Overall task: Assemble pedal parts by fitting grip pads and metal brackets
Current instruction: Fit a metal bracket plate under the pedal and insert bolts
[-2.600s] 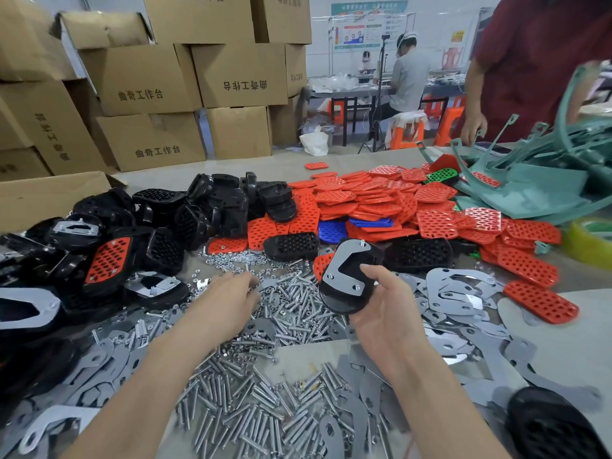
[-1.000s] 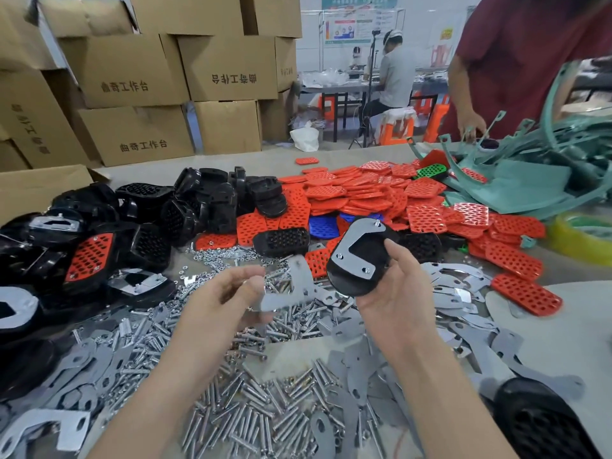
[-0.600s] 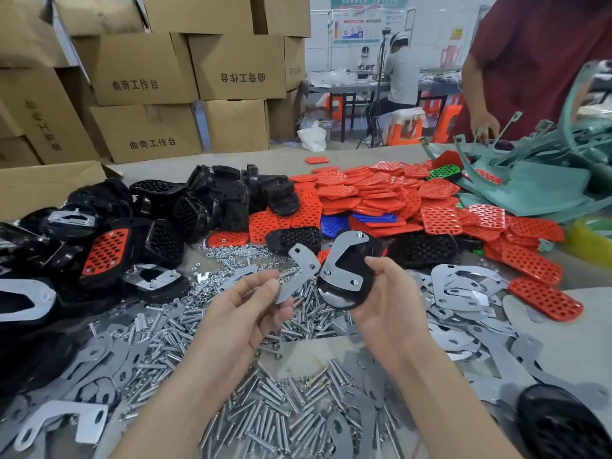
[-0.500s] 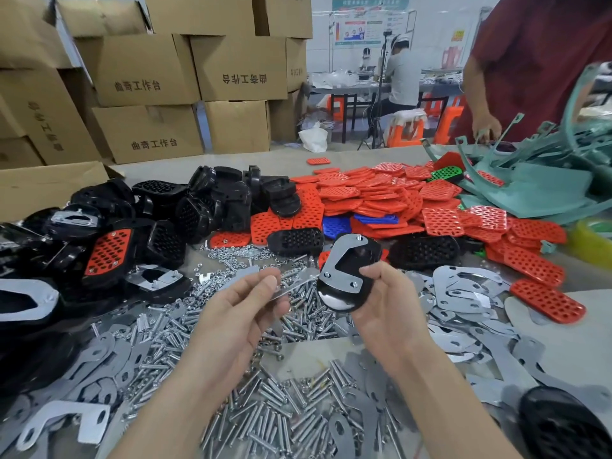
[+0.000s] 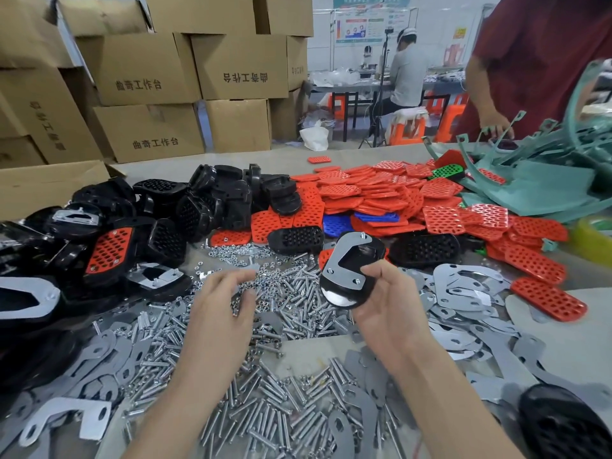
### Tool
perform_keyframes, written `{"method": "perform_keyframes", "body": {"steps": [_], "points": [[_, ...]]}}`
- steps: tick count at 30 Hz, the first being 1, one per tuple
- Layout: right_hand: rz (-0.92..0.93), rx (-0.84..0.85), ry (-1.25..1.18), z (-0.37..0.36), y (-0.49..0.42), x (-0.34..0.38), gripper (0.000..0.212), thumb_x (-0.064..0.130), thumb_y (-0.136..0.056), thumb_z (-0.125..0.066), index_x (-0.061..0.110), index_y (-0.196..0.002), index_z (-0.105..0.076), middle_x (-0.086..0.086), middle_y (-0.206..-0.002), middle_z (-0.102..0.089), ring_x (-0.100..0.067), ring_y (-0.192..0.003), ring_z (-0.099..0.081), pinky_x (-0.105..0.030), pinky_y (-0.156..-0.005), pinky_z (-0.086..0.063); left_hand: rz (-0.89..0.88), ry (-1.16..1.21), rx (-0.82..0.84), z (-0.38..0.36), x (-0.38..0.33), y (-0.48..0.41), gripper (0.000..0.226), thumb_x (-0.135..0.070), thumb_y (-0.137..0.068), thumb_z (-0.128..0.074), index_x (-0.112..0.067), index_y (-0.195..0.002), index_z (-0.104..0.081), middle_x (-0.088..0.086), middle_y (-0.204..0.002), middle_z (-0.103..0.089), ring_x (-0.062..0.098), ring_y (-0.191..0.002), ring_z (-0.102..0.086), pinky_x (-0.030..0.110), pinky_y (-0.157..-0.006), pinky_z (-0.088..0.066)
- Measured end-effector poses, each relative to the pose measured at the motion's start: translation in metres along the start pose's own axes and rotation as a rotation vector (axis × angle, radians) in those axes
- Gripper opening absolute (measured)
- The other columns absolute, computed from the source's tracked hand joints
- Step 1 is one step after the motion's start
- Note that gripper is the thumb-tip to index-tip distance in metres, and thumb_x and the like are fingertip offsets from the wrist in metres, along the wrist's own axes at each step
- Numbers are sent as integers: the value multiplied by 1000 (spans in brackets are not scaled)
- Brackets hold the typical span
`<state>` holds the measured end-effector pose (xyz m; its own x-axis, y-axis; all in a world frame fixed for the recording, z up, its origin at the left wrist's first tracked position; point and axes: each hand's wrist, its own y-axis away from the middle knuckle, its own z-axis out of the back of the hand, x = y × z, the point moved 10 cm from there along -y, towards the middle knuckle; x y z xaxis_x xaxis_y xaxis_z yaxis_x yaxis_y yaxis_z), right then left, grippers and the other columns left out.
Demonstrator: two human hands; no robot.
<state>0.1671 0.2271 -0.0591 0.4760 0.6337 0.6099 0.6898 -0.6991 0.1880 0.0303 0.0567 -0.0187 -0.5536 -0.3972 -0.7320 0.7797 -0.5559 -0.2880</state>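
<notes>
Half a second ago my left hand (image 5: 225, 303) was up beside the pedal, pinching a flat strip of metal. Now it has dropped toward the centre of the frame, over the nuts and bolts (image 5: 291, 286), and I no longer see the strip in it. The fingers are loosely curled and smeared by motion, so I cannot tell whether they hold anything (perhaps a nut). My guess is that the strip was not needed and fasteners are next.

The right hand (image 5: 387, 299) grips the pedal (image 5: 342, 298) just right of centre, lifted off the pile and tilted, with the thumb curled onto its face. It is a glossy black oval shell, back side up. A silver bracket (image 5: 341, 260) with a cut-out already lies flat on it, with a small screw head showing near each end.
</notes>
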Motion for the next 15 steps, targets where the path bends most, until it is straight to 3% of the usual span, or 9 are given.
{"method": "perform_keyframes", "body": {"steps": [2, 6, 8, 10, 13, 15], "points": [[8, 1, -7, 0, 1, 3, 51, 0, -93, -41, -4, -143, -52, -26, -135, -65, -33, -107, -67, -35, -77, -64, -24, -174, 20, -2, 2, 0, 31, -33, -101, -54, -34, -131, -57, -21, -122, -45, -1, -113, -42, 33, -105, -40], [13, 2, -17, 2, 2, 6, 51, 1, -93, -41, -3, -143, -53, -27, -137, -63, -35, -111, -65, -43, -93, -57, -24, -248, 39, 6, 9, -3, 28, -34, -101, -53, -35, -127, -62, -21, -119, -57, -7, -76, -49, 13, -74, -39], [9, 7, -11, 0, 3, 5, 51, 0, -93, -41, -4, -143, -53, -26, -135, -65, -35, -110, -65, -44, -93, -56, -25, -280, 25, 20, 15, -8, 26, -30, -101, -55, -36, -124, -65, -19, -100, -66, -5, -63, -49, 14, -63, -37], [-9, 4, 2, -1, 3, 0, 52, 0, -92, -41, -4, -142, -53, -23, -125, -70, -33, -104, -66, -41, -85, -58, 14, -342, 25, 41, 27, -10, 26, -32, -101, -54, -42, -122, -65, -20, -71, -60, 0, -49, -50, 24, -53, -42], [-58, 31, 13, -7, 5, -14, 50, 0, -91, -42, -4, -139, -56, -17, -114, -70, -32, -101, -65, -44, -90, -54, 50, -414, -15, 83, 43, -11, 21, -37, -99, -54, -52, -111, -63, -23, -67, -60, 14, -67, -64, 36, -65, -53], [-95, 87, 31, -16, 9, -25, 48, 2, -84, -49, -1, -130, -63, -15, -110, -71, -30, -98, -67, -45, -94, -55, 65, -458, -51, 110, 56, -11, 19, -33, -99, -55, -44, -111, -66, -22, -73, -62, 18, -73, -62, 38, -68, -51]]}}
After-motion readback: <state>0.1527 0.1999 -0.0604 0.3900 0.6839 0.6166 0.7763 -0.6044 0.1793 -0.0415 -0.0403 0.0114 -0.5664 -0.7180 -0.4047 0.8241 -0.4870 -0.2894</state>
